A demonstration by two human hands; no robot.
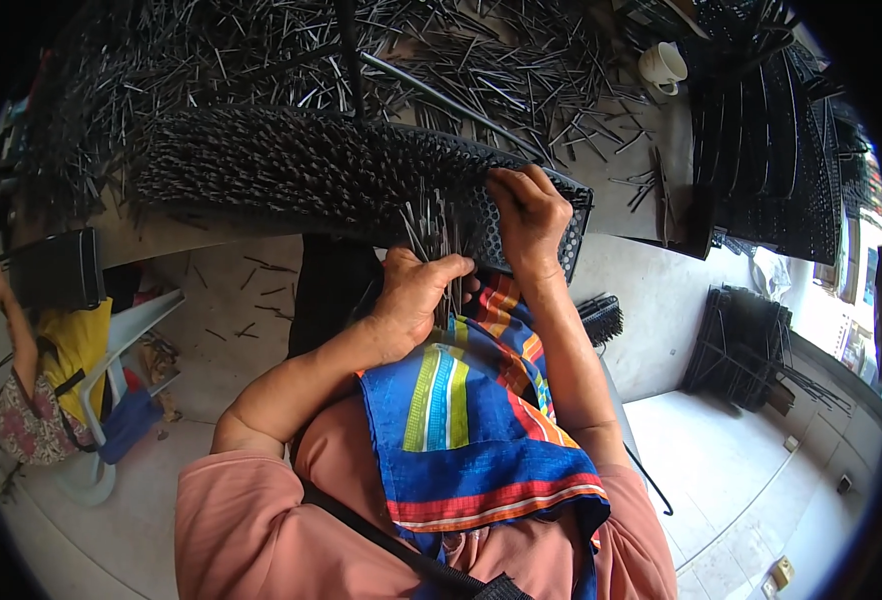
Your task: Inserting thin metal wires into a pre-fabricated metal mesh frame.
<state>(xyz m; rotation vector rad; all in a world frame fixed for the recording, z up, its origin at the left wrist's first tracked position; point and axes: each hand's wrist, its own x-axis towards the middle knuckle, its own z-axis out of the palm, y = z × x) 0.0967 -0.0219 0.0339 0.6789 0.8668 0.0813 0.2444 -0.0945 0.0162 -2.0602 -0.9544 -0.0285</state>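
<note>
A long black perforated panel [579, 215] lies slanted across the work surface in front of me. Short dark strips [251, 160] stand upright in dense rows over most of it, while round holes show bare toward its right end. My left hand [411, 295] is closed around a bundle of thin dark strips [433, 228], held upright at the panel's near edge. At the right part of the panel, my right hand [533, 215] is closed with its fingertips pinched down near the holes. Whatever lies between those fingertips is hidden. A striped, colourful cloth [461, 410] covers my lap.
Loose dark strips [481, 60] are heaped over the table behind the panel. A white mug [663, 66] stands far right, near stacked black perforated panels [761, 140]. More black pieces [736, 345] lean on the right. Another person's arm [21, 325] shows at left beside a light-coloured chair [131, 340].
</note>
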